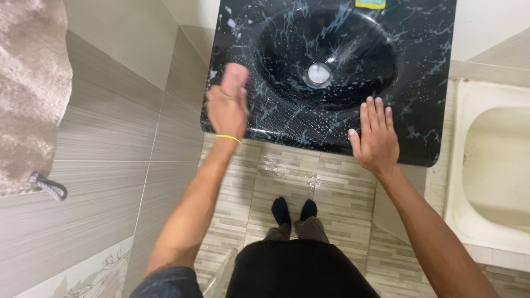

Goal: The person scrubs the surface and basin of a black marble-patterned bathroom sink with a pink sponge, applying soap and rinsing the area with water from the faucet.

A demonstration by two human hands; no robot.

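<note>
Beige towel (pixel 30 94) hangs on wall; white tub (pixel 491 165) at right.

Yellow rectangular sticker (pixel 370 4) with blue print, sink's (pixel 425 83) back rim

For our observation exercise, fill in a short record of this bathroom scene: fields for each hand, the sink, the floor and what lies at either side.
Left hand: grips a pink sponge on the sink's left rim
Right hand: flat, fingers spread, on the front rim
Sink: black marbled, wet with suds, metal drain in the bowl
Floor: striped tiles, wet patch below the sink
Left side: beige towel
Right side: white tub
</note>
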